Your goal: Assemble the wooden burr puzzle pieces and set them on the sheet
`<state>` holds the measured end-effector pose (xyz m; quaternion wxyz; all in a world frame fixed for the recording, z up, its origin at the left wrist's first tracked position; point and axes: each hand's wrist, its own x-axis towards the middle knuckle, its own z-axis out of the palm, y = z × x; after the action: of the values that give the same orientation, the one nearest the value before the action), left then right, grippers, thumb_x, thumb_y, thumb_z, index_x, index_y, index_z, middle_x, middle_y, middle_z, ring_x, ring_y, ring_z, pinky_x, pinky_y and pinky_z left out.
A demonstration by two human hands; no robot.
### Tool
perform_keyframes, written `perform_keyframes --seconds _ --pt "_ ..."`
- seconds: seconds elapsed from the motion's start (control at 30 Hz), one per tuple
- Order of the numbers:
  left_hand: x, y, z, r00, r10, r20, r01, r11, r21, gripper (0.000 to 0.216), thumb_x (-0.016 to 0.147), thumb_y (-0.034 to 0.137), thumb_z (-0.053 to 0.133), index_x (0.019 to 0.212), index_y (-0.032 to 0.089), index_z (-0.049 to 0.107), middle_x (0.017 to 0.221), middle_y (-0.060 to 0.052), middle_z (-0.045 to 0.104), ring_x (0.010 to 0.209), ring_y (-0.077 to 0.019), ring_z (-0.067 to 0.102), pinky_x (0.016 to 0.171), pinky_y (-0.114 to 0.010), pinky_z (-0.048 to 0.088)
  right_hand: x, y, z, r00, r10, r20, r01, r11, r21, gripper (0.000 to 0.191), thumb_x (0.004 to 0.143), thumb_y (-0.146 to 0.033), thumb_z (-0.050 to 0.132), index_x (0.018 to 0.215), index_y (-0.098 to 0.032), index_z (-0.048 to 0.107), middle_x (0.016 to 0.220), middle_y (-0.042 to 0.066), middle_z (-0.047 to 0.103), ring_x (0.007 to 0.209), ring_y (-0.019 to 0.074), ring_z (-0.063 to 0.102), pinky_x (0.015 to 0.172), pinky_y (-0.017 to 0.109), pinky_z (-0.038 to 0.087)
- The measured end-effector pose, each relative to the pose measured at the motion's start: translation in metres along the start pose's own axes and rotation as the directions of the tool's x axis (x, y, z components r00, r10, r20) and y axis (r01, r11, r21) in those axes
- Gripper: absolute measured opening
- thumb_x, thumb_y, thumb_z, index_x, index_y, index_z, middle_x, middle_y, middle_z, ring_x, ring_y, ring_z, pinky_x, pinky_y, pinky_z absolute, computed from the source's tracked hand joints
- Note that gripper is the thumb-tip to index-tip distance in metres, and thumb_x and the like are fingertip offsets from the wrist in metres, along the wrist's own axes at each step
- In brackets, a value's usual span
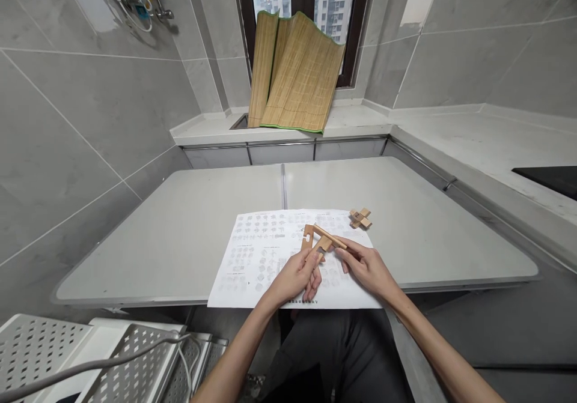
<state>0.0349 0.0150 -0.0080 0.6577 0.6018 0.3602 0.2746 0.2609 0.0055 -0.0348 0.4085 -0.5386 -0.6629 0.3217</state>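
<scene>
Over a large printed sheet (pixel 225 289) with rows of small diagrams, both hands are at notched wooden puzzle pieces. My left hand (pixel 297 277) is closed on a flat wooden piece (pixel 308 233) with a cut-out and on a shorter notched block (pixel 323 245). In the fingers of my right hand (pixel 363 265) is the near end of a slim wooden stick (pixel 330 236), which slants across the other pieces. Whether the stick is fitted into them I cannot tell. An assembled wooden cross-shaped puzzle (pixel 360 218) rests at the sheet's upper right corner.
The sheet lies on a pale folding table (pixel 157 241) with a centre seam. Behind it, a folded bamboo mat (pixel 302 72) leans at the window on a white counter (pixel 360 118). White perforated racks (pixel 135 355) and a grey cable (pixel 112 361) are at lower left.
</scene>
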Motion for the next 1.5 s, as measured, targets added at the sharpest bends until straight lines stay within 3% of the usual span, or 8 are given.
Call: perform_keyframes --seconds 0.3,0.4,0.5,0.8,1.0,1.17,1.33,1.5 --pt "0.002 0.001 0.001 1.0 0.0 0.009 0.0 1.0 0.031 0.058 0.102 0.074 0.044 0.115 0.018 0.052 0.057 0.008 0.058 0.033 -0.0096 0.051 0.035 -0.019 0.04 -0.003 -0.006 0.001 0.998 -0.041 0.044 0.044 0.996 -0.072 0.055 0.106 -0.045 0.051 0.157 -0.024 0.059 0.062 -0.004 0.066 0.052 0.0141 0.046 0.06 0.025 0.044" --pt "0.003 0.001 0.001 1.0 0.006 -0.007 -0.005 1.0 0.026 0.058 0.101 0.076 0.045 0.111 0.019 0.05 0.057 0.009 0.057 0.032 -0.0089 0.049 0.034 -0.018 0.039 -0.004 -0.006 0.001 0.995 -0.06 0.081 0.066 0.995 -0.08 0.054 0.106 -0.045 0.051 0.157 -0.029 0.059 0.093 0.002 0.083 0.051 0.0129 0.039 0.055 0.025 0.042" --pt "0.004 0.001 0.002 1.0 0.015 -0.013 -0.015 1.0 0.025 0.057 0.1 0.076 0.045 0.11 0.02 0.05 0.057 0.008 0.057 0.032 -0.0091 0.049 0.033 -0.018 0.038 -0.004 -0.005 0.002 0.994 -0.062 0.09 0.068 0.996 -0.064 0.053 0.105 -0.045 0.051 0.156 -0.031 0.06 0.122 0.007 0.082 0.051 0.0125 0.04 0.054 0.026 0.043" --pt "0.005 0.0 0.004 0.999 0.023 -0.026 -0.023 1.0 0.016 0.058 0.101 0.075 0.046 0.112 0.018 0.052 0.055 0.008 0.058 0.031 -0.0088 0.047 0.033 -0.018 0.036 -0.003 -0.003 0.004 0.995 -0.076 0.067 0.08 0.995 -0.06 0.051 0.1 -0.048 0.06 0.146 -0.028 0.071 0.103 0.005 0.086 0.059 0.0171 0.059 0.06 0.027 0.052" --pt "0.005 -0.002 0.003 1.0 0.019 -0.021 -0.02 1.0 -0.012 0.054 0.101 0.073 0.049 0.108 0.019 0.051 0.057 0.007 0.059 0.032 -0.0087 0.049 0.034 -0.018 0.038 -0.003 -0.004 0.004 0.993 -0.084 0.078 0.091 0.993 -0.079 0.051 0.103 -0.046 0.056 0.15 -0.028 0.066 0.107 0.004 0.083 0.059 0.0142 0.053 0.062 0.027 0.05" --pt "0.005 -0.003 0.004 0.998 0.032 -0.049 -0.034 0.998 -0.046 0.049 0.103 0.071 0.046 0.11 0.022 0.046 0.061 0.006 0.062 0.037 -0.0101 0.054 0.033 -0.017 0.04 -0.003 -0.006 0.005 1.0 -0.029 0.012 0.03 0.995 -0.09 0.068 0.095 -0.043 0.067 0.16 -0.025 0.054 0.08 -0.002 0.075 0.058 0.0147 0.053 0.066 0.029 0.051" --pt "0.004 -0.004 0.006 0.987 0.067 -0.148 -0.087 0.987 -0.135 0.049 0.1 0.072 0.051 0.11 0.025 0.038 0.068 0.007 0.063 0.038 -0.0107 0.056 0.032 -0.017 0.042 -0.003 -0.004 0.007 1.0 -0.012 -0.026 0.011 0.999 -0.033 0.072 0.094 -0.039 0.065 0.162 -0.025 0.044 0.112 0.006 0.08 0.058 0.0142 0.056 0.065 0.031 0.053" --pt "0.003 -0.009 0.006 0.936 0.126 -0.328 -0.183 0.972 -0.15 0.048 0.101 0.07 0.053 0.104 0.024 0.043 0.077 0.004 0.062 0.044 -0.0097 0.059 0.032 -0.017 0.041 0.006 -0.009 0.006 0.998 -0.046 0.034 0.051 0.985 -0.167 0.043 0.097 -0.042 0.061 0.137 -0.025 0.062 0.122 0.008 0.076 0.06 0.0152 0.06 0.071 0.036 0.056"
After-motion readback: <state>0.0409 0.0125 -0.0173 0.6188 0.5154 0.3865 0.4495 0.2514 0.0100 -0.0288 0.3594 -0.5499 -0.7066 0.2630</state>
